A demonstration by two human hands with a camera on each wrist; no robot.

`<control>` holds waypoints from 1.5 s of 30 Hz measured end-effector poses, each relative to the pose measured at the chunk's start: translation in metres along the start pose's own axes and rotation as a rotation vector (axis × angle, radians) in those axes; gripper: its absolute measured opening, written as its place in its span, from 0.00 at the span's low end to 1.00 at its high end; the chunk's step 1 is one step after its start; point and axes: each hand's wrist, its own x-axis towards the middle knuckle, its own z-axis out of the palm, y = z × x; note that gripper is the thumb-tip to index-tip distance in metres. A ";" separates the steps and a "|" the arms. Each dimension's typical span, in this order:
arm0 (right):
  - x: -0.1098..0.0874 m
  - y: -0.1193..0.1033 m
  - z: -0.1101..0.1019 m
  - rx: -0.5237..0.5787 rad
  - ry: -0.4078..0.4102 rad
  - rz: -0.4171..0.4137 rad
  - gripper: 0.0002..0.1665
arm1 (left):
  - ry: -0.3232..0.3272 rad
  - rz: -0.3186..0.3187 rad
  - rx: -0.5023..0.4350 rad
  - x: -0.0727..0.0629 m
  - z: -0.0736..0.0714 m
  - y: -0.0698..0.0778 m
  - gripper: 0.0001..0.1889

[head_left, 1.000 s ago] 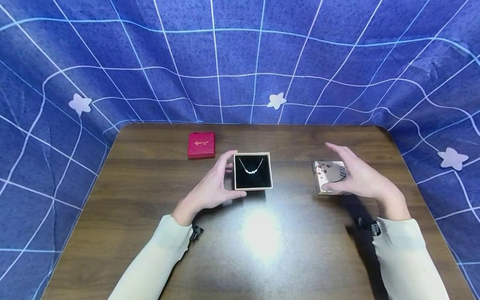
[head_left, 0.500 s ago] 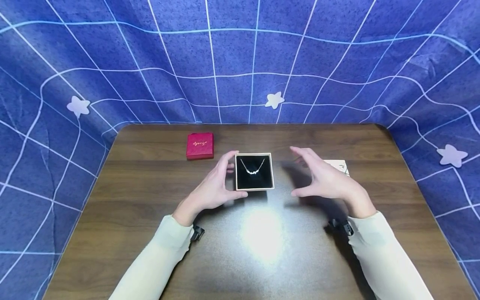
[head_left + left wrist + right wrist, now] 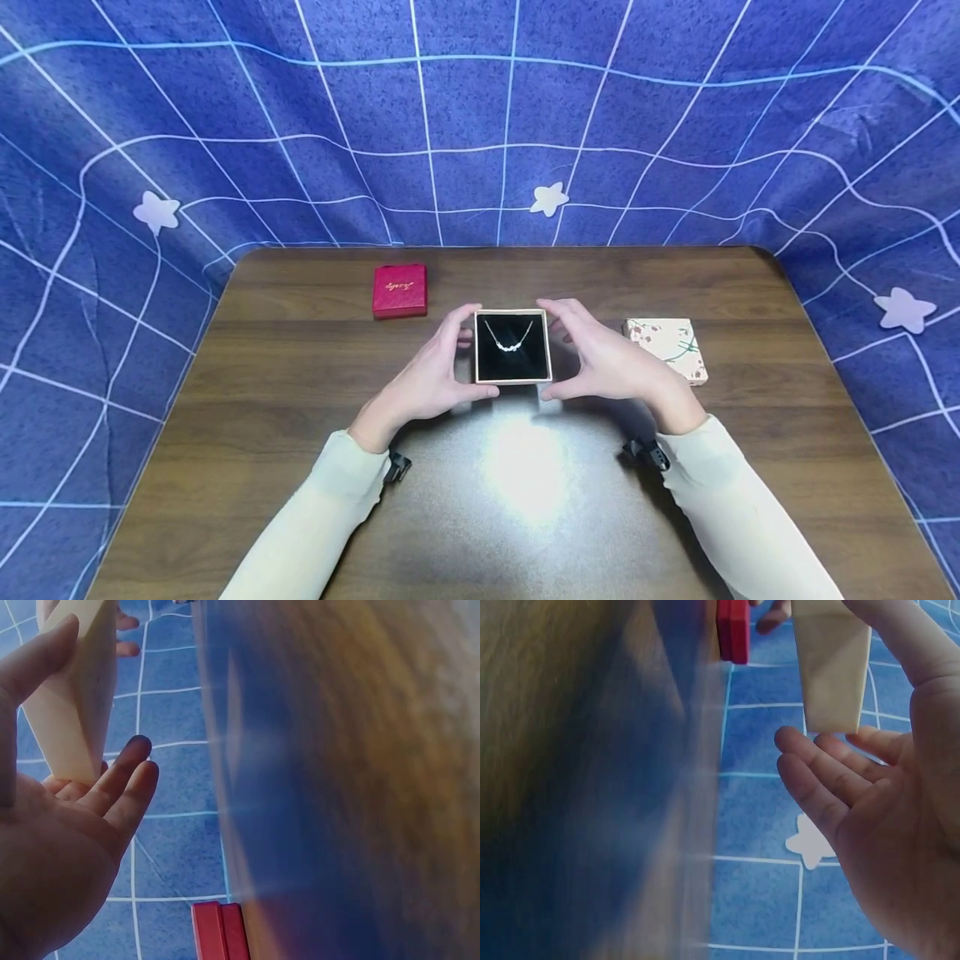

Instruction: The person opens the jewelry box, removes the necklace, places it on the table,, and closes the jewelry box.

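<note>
A small jewelry box (image 3: 513, 382) without a lid is held up over the table, its black lining facing the head camera. On that lining lies a fine silver necklace (image 3: 509, 347) with a row of sparkling stones. My left hand (image 3: 420, 379) grips the box's left side, thumb along the near edge and fingers at the far edge. At the opposite side, my right hand (image 3: 611, 362) pinches the right corners between thumb and index finger. Both wrist views show the cream outer wall of the box (image 3: 82, 697), with the other hand's fingertips beyond it.
A cream box lid (image 3: 678, 346) with a floral print lies on the table right of my right hand, partly covered by it. Towards the back left sits a red box (image 3: 400, 292) with gold lettering. A blue cloth (image 3: 480, 108) with white lines hangs behind the wooden table (image 3: 300, 350).
My right hand has moved left from the floral lid to the right side of the jewelry box, leaving the lid on the table. The left hand and box have shifted very slightly right.
</note>
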 end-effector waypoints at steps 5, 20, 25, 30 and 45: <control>0.004 0.000 0.005 0.003 0.007 -0.015 0.71 | -0.010 -0.009 0.004 -0.001 0.000 0.001 0.62; 0.004 0.003 0.012 -0.156 -0.016 0.002 0.66 | -0.072 0.011 0.097 -0.004 -0.002 -0.004 0.62; 0.003 0.006 0.014 -0.236 -0.023 0.003 0.66 | -0.085 0.017 0.139 -0.005 -0.003 -0.006 0.62; 0.003 0.008 0.018 -0.255 -0.044 0.038 0.67 | -0.107 0.026 0.162 -0.004 -0.004 -0.007 0.61; 0.003 0.007 0.032 -0.280 -0.110 0.111 0.70 | -0.184 0.006 0.247 -0.004 -0.005 -0.009 0.56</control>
